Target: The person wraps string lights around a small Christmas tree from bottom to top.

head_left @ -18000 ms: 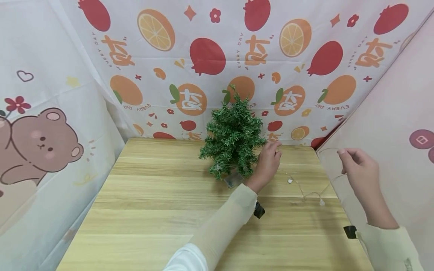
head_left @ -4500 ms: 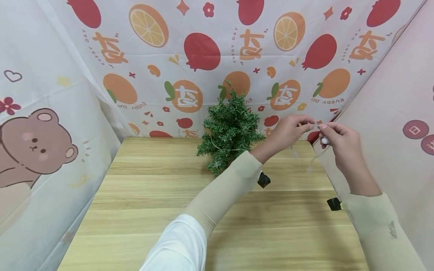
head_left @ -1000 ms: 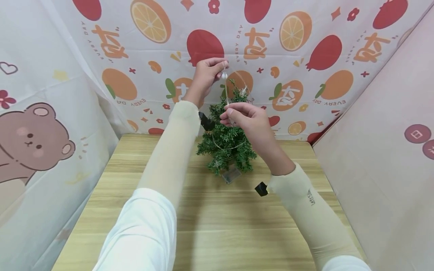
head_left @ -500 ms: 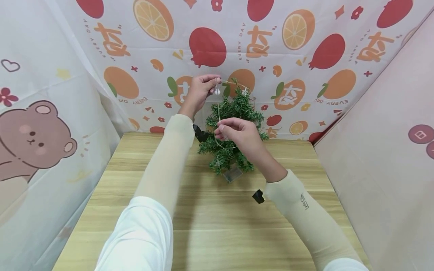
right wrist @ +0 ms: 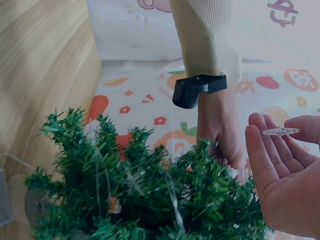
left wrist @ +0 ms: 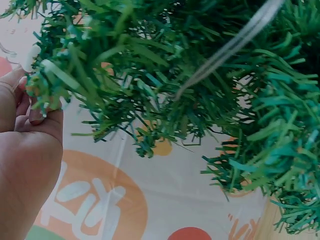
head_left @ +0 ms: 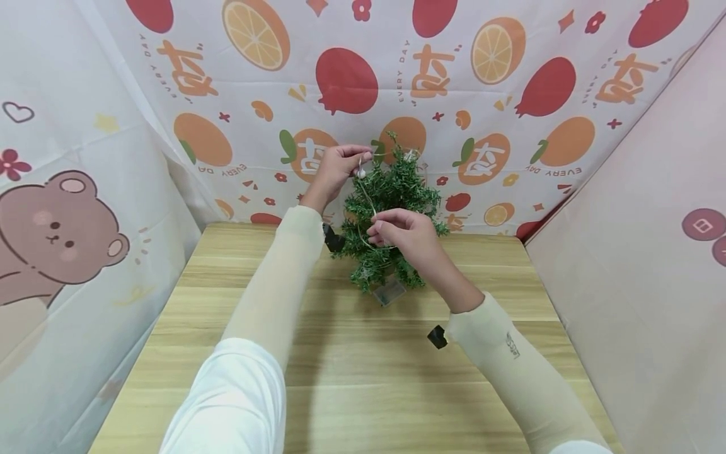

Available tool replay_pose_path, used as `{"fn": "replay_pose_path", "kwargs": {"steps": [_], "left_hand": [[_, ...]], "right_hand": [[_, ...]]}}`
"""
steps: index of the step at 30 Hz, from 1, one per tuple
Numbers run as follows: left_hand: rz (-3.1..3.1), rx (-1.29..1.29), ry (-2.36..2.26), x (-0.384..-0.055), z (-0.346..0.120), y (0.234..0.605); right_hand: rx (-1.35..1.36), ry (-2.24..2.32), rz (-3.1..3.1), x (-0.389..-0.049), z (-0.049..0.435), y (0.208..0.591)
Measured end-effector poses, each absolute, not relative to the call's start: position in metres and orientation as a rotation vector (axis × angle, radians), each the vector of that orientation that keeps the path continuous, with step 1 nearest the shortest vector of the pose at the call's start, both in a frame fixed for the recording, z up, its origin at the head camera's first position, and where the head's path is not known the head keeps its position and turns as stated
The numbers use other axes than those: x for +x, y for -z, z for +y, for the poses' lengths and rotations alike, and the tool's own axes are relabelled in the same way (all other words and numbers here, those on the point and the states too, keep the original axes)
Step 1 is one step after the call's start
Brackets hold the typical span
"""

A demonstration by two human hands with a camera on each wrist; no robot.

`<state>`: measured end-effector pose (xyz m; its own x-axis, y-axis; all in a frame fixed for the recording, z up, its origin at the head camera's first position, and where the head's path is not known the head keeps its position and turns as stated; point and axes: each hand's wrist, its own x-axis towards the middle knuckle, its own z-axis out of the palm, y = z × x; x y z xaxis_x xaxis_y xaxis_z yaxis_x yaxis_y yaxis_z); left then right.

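Observation:
A small artificial Christmas tree (head_left: 411,183) stands at the back of the table. A thin string of fairy lights (head_left: 368,198) loops round its branches and runs between the hands. My left hand (head_left: 333,170), at the tree's upper left, pinches the string beside a small white bulb (head_left: 362,173). In front of the tree, my right hand (head_left: 411,234) pinches the string; in the right wrist view a clear flat snowflake-like ornament (right wrist: 281,131) lies between thumb and fingers. Foliage partly hides my left fingers (left wrist: 37,112) in the left wrist view.
A clear battery box (head_left: 389,292) lies on the wooden table (head_left: 363,378) at the tree's foot. Patterned cloth hangs close behind the tree (head_left: 346,82) and along both sides. Black wrist cameras (head_left: 437,337) stick out from the sleeves.
Both hands have come from the right of the table to the tree, carrying the string. In the last second the hands moved down, and the string between them sagged from taut to curved.

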<state>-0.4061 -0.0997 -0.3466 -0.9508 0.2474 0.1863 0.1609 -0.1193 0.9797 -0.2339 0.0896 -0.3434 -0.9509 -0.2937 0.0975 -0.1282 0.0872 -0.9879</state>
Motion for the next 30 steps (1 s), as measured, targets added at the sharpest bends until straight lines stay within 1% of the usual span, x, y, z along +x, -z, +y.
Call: {"fn": "replay_pose_path", "kwargs": {"steps": [14, 21, 30], "left_hand": [[2.102, 0.494, -2.117, -0.405, -0.101, 0.348], [2.105, 0.517, -2.091, -0.404, -0.103, 0.349], [2.114, 0.515, -2.081, -0.401, -0.106, 0.349]], "right_hand": [[-0.325, 1.942, 2.331, -0.238, 0.129, 0.365], [-0.251, 1.884, 2.415, -0.243, 0.149, 0.363], [-0.223, 1.87, 2.498, -0.257, 0.174, 0.358]]}}
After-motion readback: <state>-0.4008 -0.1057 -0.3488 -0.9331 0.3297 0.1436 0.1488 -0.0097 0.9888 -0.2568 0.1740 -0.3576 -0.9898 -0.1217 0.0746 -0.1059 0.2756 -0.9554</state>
